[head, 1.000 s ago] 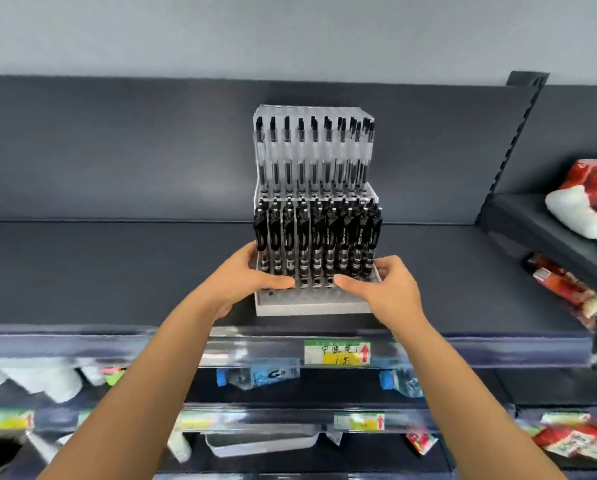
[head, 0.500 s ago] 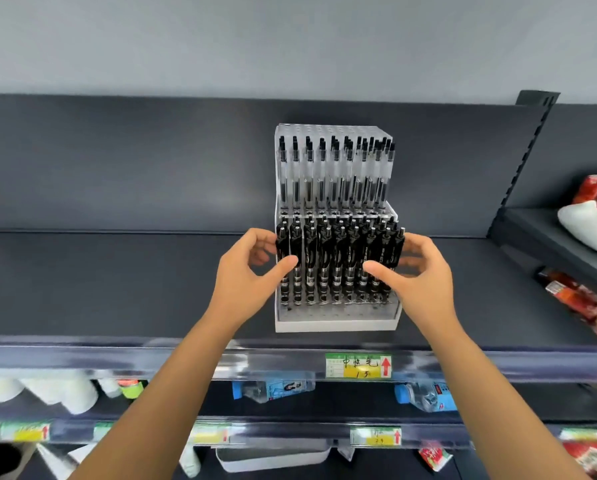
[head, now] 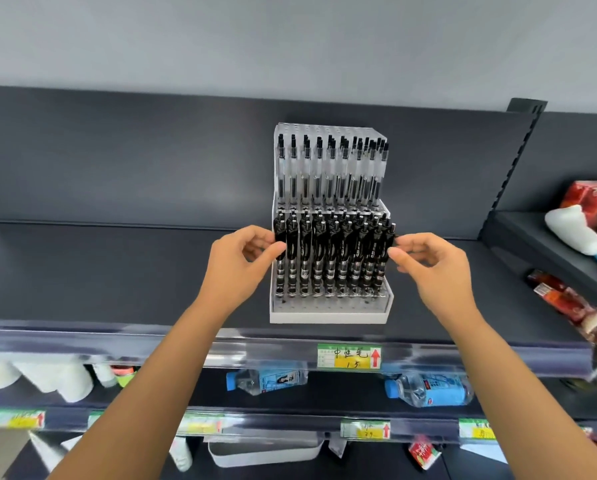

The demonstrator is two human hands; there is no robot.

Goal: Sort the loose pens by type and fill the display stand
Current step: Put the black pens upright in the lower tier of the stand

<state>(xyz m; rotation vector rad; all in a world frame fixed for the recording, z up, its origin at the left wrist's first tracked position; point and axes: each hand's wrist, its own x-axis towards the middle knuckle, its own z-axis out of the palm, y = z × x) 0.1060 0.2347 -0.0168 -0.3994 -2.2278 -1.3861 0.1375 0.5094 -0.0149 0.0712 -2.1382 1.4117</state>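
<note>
The white tiered display stand (head: 328, 315) sits on the dark shelf (head: 117, 278) close to its front edge, with clear-barrelled pens (head: 328, 174) upright in its rear tier and black pens (head: 331, 251) in its front tier. The left hand (head: 236, 268) has its curled fingers pinching the leftmost of the black pens. The right hand (head: 435, 268) pinches the rightmost the same way.

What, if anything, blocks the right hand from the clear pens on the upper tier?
Probably nothing. The right hand pinches the rightmost of the black pens; the clear pens stand just above and behind, tops exposed, with nothing over the display stand.
</note>
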